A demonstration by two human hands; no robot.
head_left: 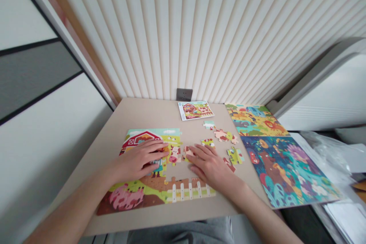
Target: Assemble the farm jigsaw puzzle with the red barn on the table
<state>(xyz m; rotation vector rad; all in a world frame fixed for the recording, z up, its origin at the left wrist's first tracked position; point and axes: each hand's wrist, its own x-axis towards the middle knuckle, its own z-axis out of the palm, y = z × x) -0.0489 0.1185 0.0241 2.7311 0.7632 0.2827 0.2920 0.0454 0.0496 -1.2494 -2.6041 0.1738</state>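
A partly joined farm jigsaw puzzle (pixel 134 194) lies on the table, with a red barn, a pig, a cow's head and a white fence. My left hand (pixel 143 158) rests on its upper left part, fingers stretched out flat over the barn and a figure in blue. My right hand (pixel 207 164) holds a puzzle piece (pixel 187 153) under its fingertips, just right of the cow's head, a narrow gap apart from it. The fingers cover much of this piece. Loose puzzle pieces (pixel 235 155) lie right of and beyond my right hand.
A small picture card (pixel 197 110) of the farm scene lies at the back of the table (pixel 143 112), below a wall socket (pixel 184 94). On the right are an animal puzzle (pixel 254 120) and a dark forest puzzle (pixel 288 171). Clear plastic wrapping (pixel 328 152) lies beyond them.
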